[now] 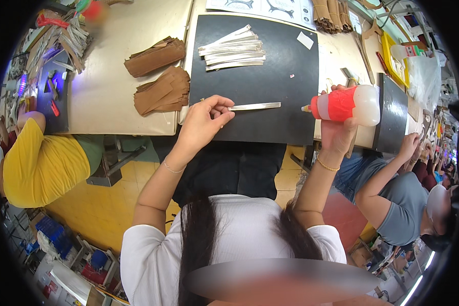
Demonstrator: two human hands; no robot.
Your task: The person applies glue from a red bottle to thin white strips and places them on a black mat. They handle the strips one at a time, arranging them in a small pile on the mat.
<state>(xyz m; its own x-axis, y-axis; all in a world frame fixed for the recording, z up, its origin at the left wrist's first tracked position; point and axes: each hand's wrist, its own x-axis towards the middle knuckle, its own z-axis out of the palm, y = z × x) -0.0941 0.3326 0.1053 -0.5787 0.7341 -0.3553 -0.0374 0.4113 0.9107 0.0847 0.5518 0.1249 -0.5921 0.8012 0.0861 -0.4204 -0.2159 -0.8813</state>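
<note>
Head view: silvery strip (259,106) and red-wrapped bottle (348,105).
Left hand (207,118) pinches the strip's left end; right hand (337,133) grips the bottle.

The cream table (104,109) carries 2 brown stacks (161,91); black mat (283,66), silvery strips (234,49).

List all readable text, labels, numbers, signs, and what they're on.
None legible enough to quote.
Printed sheet beyond the black mat: line drawings show; any lettering too small to read.
Squeeze bottle in the right hand: no lettering I can make out.
Background items at the edges: too small or blurred.
</note>
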